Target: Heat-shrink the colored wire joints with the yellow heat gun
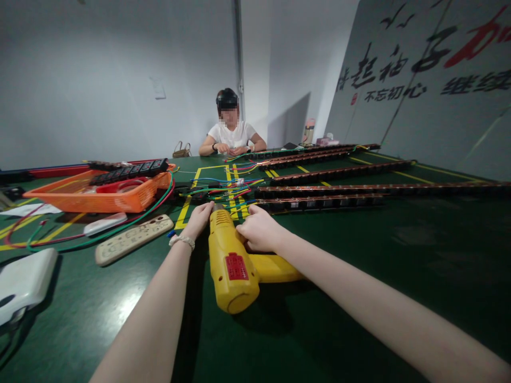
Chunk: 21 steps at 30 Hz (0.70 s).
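Green tabletop [431,244], broad rightward, heat gun [225,244] between left hand [196,221] and right hand [262,230], both grips unclear.

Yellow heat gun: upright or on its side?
On its side: the heat gun lies low over the green table, handle pointing out sideways to the right.

1. Heat gun [228,247]: yellow and thick-bodied, with a red slotted panel [236,266] towards its rear. It is turned on its side, between six and seven o'clock from the view's centre, nozzle [217,207] pointing to twelve, handle [275,268] to three.
2. Black strip [319,203]: long, narrow, copper-coloured along the top; it lies flat at three o'clock from the nozzle.
3. Thin coloured wires [248,204]: at the strip's nine-o'clock end, partly hidden.
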Each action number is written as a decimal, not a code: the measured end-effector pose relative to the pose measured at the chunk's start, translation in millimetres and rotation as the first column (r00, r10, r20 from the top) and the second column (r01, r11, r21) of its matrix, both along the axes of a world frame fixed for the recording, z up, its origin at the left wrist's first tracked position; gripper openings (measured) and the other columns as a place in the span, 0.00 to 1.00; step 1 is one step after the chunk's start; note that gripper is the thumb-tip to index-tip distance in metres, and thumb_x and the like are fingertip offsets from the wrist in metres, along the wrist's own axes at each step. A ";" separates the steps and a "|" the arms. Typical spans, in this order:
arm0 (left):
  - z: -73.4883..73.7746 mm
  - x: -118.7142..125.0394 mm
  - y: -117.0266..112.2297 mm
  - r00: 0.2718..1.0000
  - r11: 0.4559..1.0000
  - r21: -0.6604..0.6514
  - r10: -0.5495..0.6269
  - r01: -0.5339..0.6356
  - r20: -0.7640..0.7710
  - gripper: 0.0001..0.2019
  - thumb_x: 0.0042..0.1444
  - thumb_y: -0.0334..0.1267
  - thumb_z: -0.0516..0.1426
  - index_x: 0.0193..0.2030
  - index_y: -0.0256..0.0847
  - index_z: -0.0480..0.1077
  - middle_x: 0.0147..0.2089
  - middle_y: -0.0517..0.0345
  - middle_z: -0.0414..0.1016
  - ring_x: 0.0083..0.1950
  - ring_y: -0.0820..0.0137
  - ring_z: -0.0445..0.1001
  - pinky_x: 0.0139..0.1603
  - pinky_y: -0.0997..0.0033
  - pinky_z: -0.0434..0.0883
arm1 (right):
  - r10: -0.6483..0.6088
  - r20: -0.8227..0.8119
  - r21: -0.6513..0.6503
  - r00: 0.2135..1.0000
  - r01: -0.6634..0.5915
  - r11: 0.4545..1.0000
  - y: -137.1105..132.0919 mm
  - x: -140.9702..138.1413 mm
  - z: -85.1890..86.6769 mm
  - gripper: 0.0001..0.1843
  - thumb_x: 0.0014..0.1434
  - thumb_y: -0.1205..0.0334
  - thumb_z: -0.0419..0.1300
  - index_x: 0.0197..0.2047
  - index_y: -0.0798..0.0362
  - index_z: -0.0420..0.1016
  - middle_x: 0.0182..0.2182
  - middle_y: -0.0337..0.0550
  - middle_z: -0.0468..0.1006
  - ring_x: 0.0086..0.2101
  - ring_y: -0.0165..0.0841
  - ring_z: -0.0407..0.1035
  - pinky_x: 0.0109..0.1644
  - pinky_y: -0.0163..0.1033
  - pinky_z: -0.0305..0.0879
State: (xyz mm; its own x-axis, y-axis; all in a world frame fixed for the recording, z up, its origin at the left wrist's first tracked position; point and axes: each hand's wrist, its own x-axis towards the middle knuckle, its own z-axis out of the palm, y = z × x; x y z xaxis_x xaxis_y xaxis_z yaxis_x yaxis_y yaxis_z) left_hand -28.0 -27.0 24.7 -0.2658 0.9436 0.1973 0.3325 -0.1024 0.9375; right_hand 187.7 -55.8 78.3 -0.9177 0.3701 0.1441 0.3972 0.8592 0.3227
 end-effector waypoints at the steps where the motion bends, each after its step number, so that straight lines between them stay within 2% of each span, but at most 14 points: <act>1: 0.5 0.3 -0.4 1.000 1.000 0.004 0.010 -0.010 -0.006 0.27 0.40 0.65 0.54 0.25 0.38 0.67 0.24 0.60 0.67 0.29 0.69 0.64 0.31 0.71 0.62 | 0.000 -0.003 -0.001 1.000 0.000 1.000 -0.1 0.2 0.0 0.12 0.49 0.63 0.56 0.34 0.58 0.78 0.27 0.52 0.80 0.31 0.39 0.72 0.45 0.45 0.48; 4: 0.6 0.5 -0.8 0.999 1.000 0.012 0.027 -0.027 -0.020 0.27 0.39 0.65 0.54 0.23 0.39 0.65 0.23 0.60 0.66 0.29 0.69 0.64 0.31 0.71 0.62 | 0.003 -0.014 -0.006 1.000 -0.003 1.000 0.3 2.2 -0.5 0.12 0.48 0.64 0.56 0.34 0.58 0.78 0.27 0.52 0.80 0.31 0.39 0.72 0.45 0.44 0.48; 14: -4.3 -1.6 1.0 0.998 1.000 0.026 0.019 -0.018 -0.059 0.25 0.45 0.63 0.52 0.26 0.38 0.68 0.26 0.57 0.69 0.31 0.67 0.66 0.29 0.70 0.65 | 0.036 -0.065 -0.011 0.997 -0.037 0.999 5.2 5.9 -7.1 0.10 0.47 0.65 0.56 0.32 0.56 0.77 0.28 0.48 0.80 0.30 0.36 0.71 0.45 0.44 0.49; 21: -4.8 -1.2 2.6 0.999 0.999 0.026 0.022 -0.021 -0.041 0.24 0.43 0.63 0.53 0.22 0.40 0.66 0.22 0.59 0.66 0.29 0.67 0.66 0.30 0.70 0.64 | 0.041 -0.047 -0.025 0.998 -0.043 0.999 6.0 5.5 -8.1 0.10 0.48 0.65 0.56 0.32 0.57 0.76 0.29 0.48 0.80 0.30 0.35 0.70 0.45 0.43 0.50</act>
State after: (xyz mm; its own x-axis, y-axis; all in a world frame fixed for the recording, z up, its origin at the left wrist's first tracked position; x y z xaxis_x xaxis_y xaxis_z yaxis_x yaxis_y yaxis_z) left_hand -29.2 -24.3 19.9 -0.2774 0.9321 0.2327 0.3733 -0.1186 0.9201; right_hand 193.2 -49.8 70.3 -0.9250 0.3357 0.1780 0.3748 0.8833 0.2818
